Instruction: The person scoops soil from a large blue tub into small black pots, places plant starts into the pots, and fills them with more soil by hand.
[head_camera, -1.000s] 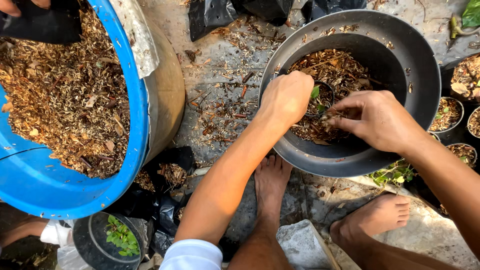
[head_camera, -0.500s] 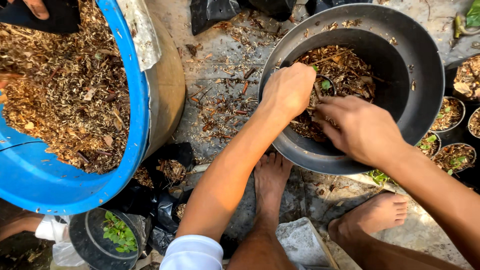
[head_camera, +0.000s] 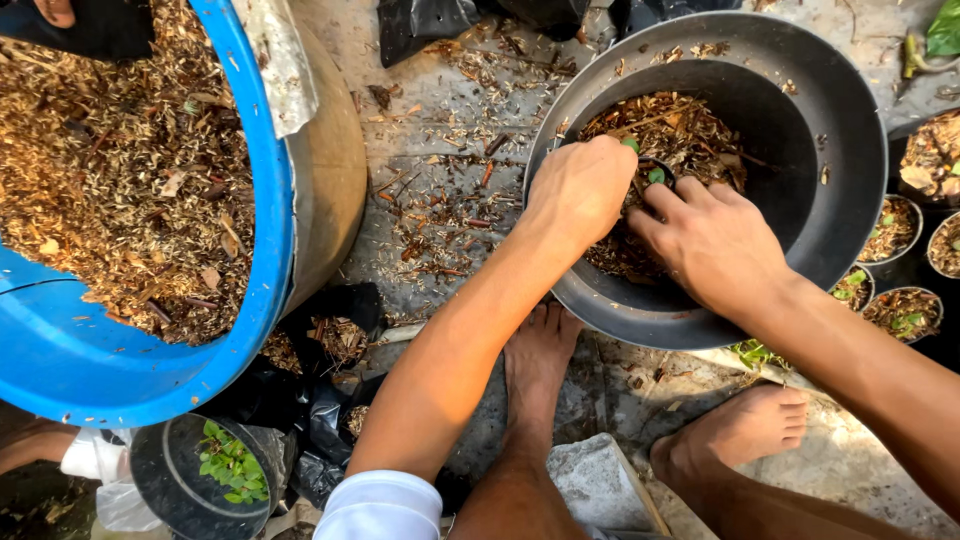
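Both my hands are inside a large grey basin (head_camera: 840, 130) partly filled with brown mulch (head_camera: 690, 125). Between them sits a small black pot (head_camera: 662, 168) with a green seedling (head_camera: 655, 176), mostly hidden by my fingers. My left hand (head_camera: 583, 192) is curled around the pot's left side. My right hand (head_camera: 712, 240) lies against its right side, fingers stretched over the rim and pressing on the filling.
A blue barrel (head_camera: 262, 230) full of wood shavings stands at the left, another person's hand (head_camera: 52, 10) at its top edge. Small seedling pots (head_camera: 892, 228) line the right. Black bags (head_camera: 330, 400), a pot of greens (head_camera: 230, 468), a concrete block (head_camera: 600, 485) and my bare feet (head_camera: 745, 430) lie below.
My right hand has moved left from the loose mulch and closed in on the small pot. My left hand has stayed at the pot.
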